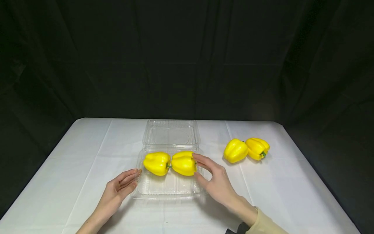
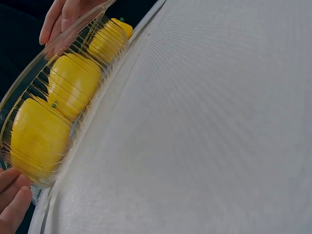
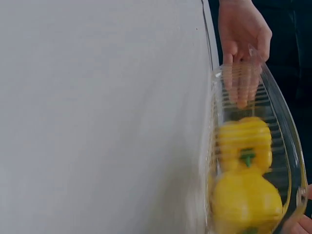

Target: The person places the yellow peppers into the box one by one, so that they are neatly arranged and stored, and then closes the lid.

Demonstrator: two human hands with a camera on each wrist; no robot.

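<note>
Clear clamshell tray (image 1: 163, 190) open on white desk (image 1: 87, 152), lid laid flat behind it. Two yellow peppers inside, side by side: left pepper (image 1: 157, 163), right pepper (image 1: 183, 163). Left hand (image 1: 121, 187), fingers straight and relaxed, touching the tray's left edge, holding nothing. Right hand (image 1: 214, 178), fingers loosely spread, fingertips on the right pepper. Two more peppers (image 1: 246, 149) well right of those fingers.
</note>
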